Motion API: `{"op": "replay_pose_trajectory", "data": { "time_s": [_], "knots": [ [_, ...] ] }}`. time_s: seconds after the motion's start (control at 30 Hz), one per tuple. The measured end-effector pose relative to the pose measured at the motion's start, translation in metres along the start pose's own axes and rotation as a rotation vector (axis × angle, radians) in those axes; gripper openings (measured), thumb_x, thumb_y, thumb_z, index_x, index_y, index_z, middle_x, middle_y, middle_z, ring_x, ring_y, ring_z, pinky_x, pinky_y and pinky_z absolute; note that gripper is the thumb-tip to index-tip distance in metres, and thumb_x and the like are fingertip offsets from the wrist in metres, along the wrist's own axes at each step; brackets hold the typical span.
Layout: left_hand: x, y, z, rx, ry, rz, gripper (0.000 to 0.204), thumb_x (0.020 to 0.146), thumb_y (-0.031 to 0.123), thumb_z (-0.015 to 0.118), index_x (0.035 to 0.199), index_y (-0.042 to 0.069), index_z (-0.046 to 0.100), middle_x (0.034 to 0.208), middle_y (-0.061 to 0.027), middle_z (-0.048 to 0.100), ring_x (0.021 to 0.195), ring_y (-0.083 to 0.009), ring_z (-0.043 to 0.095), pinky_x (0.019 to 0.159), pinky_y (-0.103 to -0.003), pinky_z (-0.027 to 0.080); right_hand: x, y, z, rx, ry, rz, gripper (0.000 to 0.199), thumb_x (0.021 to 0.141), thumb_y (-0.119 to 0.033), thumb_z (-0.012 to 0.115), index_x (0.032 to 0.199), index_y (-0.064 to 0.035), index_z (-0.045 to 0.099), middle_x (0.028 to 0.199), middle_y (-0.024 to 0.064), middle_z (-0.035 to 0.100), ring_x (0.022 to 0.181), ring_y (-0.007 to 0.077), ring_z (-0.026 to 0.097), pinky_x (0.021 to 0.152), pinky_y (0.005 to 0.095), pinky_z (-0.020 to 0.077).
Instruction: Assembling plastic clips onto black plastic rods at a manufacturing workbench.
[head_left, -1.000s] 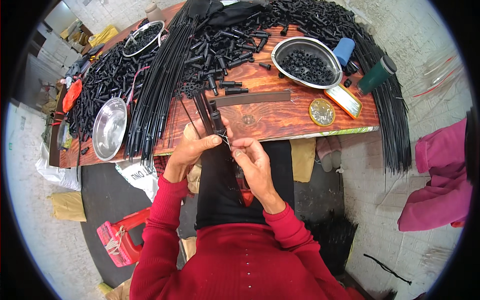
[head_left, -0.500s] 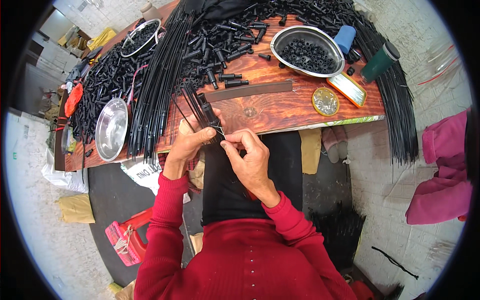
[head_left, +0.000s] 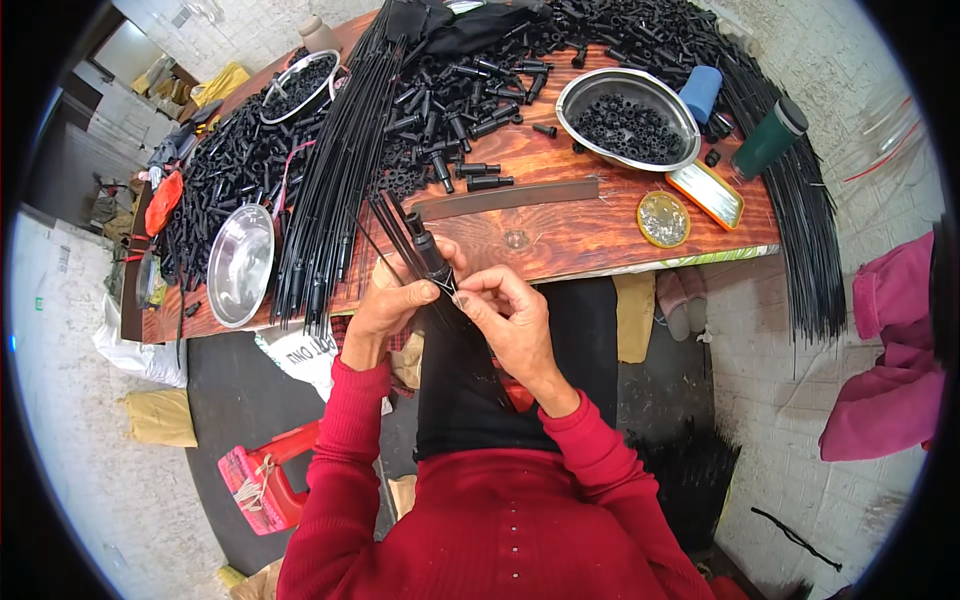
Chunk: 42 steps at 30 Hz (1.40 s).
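At the bench's [head_left: 560, 238] near edge, the left grip [head_left: 388, 308] wraps black rods [head_left: 393, 222] and a black fitting [head_left: 429, 252], while the right grip [head_left: 517, 322] pinches a pale thread [head_left: 449, 286] at the fitting's lower end

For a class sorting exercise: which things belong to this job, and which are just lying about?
Apparently used:
black cylindrical part and thin black rods, in the left hand
thin pale strand, at the right hand

Probably lying about:
dark-green cylindrical bottle
draped magenta cloth
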<state>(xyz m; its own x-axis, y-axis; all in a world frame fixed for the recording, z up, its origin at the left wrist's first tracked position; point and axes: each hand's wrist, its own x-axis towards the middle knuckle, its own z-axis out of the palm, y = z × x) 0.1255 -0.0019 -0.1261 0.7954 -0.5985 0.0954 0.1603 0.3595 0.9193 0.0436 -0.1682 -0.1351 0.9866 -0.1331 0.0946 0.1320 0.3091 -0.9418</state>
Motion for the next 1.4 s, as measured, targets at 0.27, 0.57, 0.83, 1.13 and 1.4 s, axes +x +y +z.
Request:
{"op": "replay_pose_trajectory", "data": {
  "time_s": [0.27,0.57,0.83,1.13,1.4],
  "knots": [
    [-0.005,-0.007,-0.008,-0.056,0.010,-0.001,0.054,0.078,0.018,0.082,0.122,-0.001,0.057,0.108,-0.0130,0.063,0.103,-0.0220,0.061,0.091,-0.035,0.049,-0.002,-0.002,0.010,-0.337,0.129,-0.335,0.014,0.080,0.003,0.075,0.091,-0.0009,0.067,0.086,0.0056,0.064,0.073,0.0115,0.062,0.064,0.0244,0.0494],
    [-0.006,-0.009,-0.004,-0.129,0.023,-0.016,0.047,0.079,0.014,0.080,0.118,0.001,0.058,0.103,-0.0127,0.064,0.098,-0.0219,0.062,0.088,-0.033,0.050,0.001,-0.001,0.010,-0.492,0.162,-0.586,0.018,0.075,0.006,0.076,0.089,-0.0013,0.067,0.082,0.0106,0.066,0.069,0.0206,0.067,0.059,0.0294,0.0519],
    [-0.004,-0.012,-0.003,-0.184,-0.040,0.020,0.046,0.079,0.013,0.079,0.118,0.002,0.057,0.102,-0.0127,0.063,0.095,-0.0212,0.061,0.084,-0.032,0.050,0.003,0.001,0.011,-0.586,0.181,-0.705,0.021,0.073,0.008,0.076,0.089,-0.0005,0.065,0.081,0.0109,0.066,0.069,0.0231,0.067,0.059,0.0310,0.0527],
    [0.001,-0.009,0.002,-0.144,-0.006,-0.030,0.046,0.079,0.014,0.080,0.117,0.002,0.056,0.105,-0.0122,0.062,0.098,-0.0202,0.061,0.087,-0.033,0.050,0.001,0.005,0.005,-0.410,0.132,-0.478,0.019,0.078,0.008,0.071,0.092,-0.0004,0.061,0.088,0.0086,0.062,0.068,0.0146,0.061,0.063,0.0262,0.0493],
    [-0.001,-0.012,-0.003,-0.144,0.004,-0.025,0.047,0.078,0.015,0.081,0.117,0.003,0.057,0.105,-0.0125,0.061,0.097,-0.0207,0.061,0.087,-0.033,0.050,0.003,0.004,0.004,-0.271,0.055,-0.231,0.016,0.079,0.006,0.070,0.091,0.0000,0.061,0.086,0.0057,0.060,0.073,0.0126,0.061,0.069,0.0263,0.0498]
  ]
}}
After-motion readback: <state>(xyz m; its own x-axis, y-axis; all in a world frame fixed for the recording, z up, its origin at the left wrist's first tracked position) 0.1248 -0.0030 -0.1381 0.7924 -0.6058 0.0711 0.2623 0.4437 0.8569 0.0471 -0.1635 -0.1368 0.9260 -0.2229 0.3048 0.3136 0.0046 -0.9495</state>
